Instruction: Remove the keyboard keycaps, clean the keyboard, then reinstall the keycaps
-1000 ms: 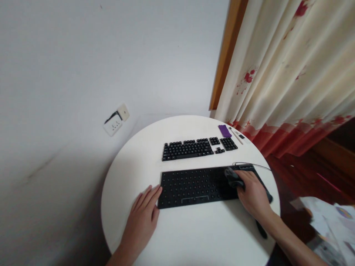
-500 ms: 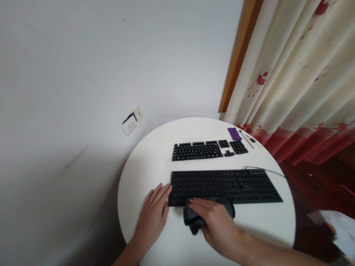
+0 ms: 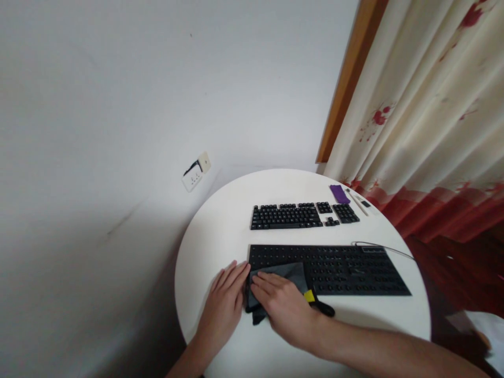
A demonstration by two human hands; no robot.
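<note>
A black keyboard base point(image 3: 354, 270) with its keycaps off lies on a round white table point(image 3: 220, 226). My left hand point(image 3: 224, 299) is laid flat with fingers stretched, its fingertips at the base's left edge. My right hand point(image 3: 281, 304) presses a dark grey cloth point(image 3: 293, 270) onto the left part of the base, fingers spread over it. The cloth has a yellow tag point(image 3: 309, 295) and a black loop. Part of it hangs over the front edge, and my palm hides some of it.
Behind the base, black keycaps point(image 3: 287, 216) lie laid out in keyboard order. A purple cloth point(image 3: 339, 194), a thin brush-like stick point(image 3: 358, 203) and a small dark-and-white item point(image 3: 366, 204) lie at the back right. A cable point(image 3: 388, 248) runs off the right edge. Wall and curtain border the table.
My right hand has moved left and slightly up along the base. The bunched cloth now lies spread flatter, with its yellow tag showing. My left hand stays at the left edge.
</note>
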